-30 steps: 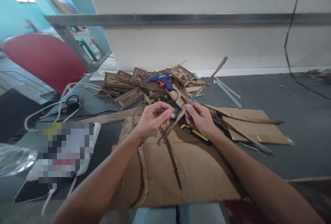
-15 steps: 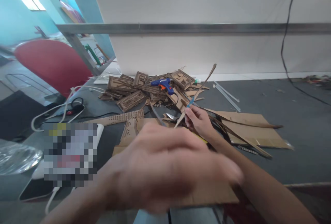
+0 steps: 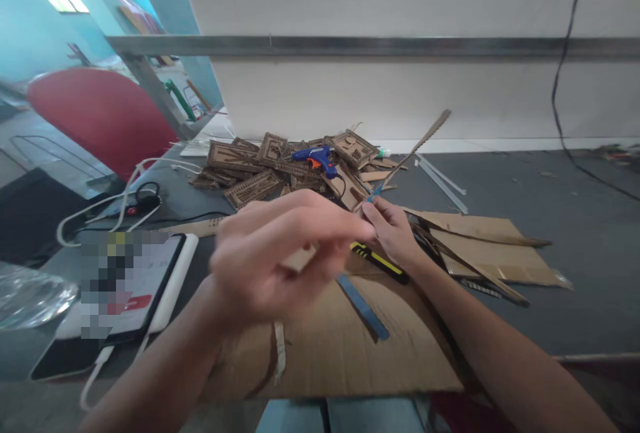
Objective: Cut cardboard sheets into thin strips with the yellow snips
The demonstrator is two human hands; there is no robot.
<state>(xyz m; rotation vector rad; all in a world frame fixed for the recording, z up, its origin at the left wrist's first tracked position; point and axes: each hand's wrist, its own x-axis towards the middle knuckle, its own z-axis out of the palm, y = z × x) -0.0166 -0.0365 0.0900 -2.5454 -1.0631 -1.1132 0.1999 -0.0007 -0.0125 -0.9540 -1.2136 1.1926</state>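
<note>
My right hand [image 3: 395, 229] grips a long thin cardboard strip [image 3: 423, 143], whose far end points up and to the right. Blue material [image 3: 375, 194] shows on the strip by my fingertips. Blurred and close to the camera, my left hand [image 3: 287, 253] has its thumb and fingertips drawn together near my right hand; what they hold, if anything, is hidden. Below the hands lies a cardboard sheet [image 3: 330, 359] bearing a blue strip [image 3: 364, 307] and a torn pale strip [image 3: 280, 351]. A black and yellow cutter [image 3: 383, 263] rests beside my right wrist.
Behind the hands, a blue glue gun [image 3: 320, 158] sits on a pile of cardboard pieces [image 3: 253, 187]. At left are a phone [image 3: 145, 293], white cables [image 3: 125, 196] and a clear plastic object [image 3: 35, 296]. More cardboard [image 3: 480, 239] and pale sticks [image 3: 440, 183] lie right.
My left hand has drawn back left and closed into a pinch, uncovering the blue strip and cutter. The cardboard strip in my right hand leans further right.
</note>
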